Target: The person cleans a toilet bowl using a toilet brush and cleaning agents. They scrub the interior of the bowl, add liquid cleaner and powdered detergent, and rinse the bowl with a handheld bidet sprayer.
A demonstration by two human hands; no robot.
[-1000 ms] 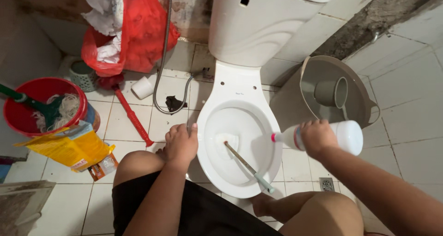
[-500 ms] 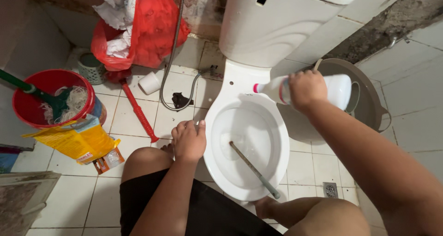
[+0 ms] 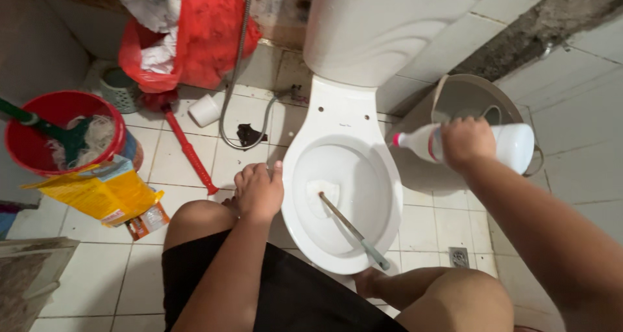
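Observation:
My right hand (image 3: 466,141) grips a white plastic bottle (image 3: 513,145) with a red-ringed nozzle, held sideways to the right of the white toilet bowl (image 3: 383,176), nozzle pointing left at the rim. My left hand (image 3: 258,191) rests on the bowl's left edge, fingers curled, holding nothing I can see. A toilet brush (image 3: 354,228) leans inside the bowl, its handle end on the near rim and its head in the water.
A grey basin (image 3: 467,98) stands right of the toilet. At the left are a red bucket (image 3: 29,154) with a mop, a yellow packet (image 3: 97,192), a red plunger (image 3: 188,154), a red bag (image 3: 201,34) and a spray hose (image 3: 243,79).
The bottle swung from low right of the bowl up over its far rim, then back right and lower. My left hand stayed on the rim.

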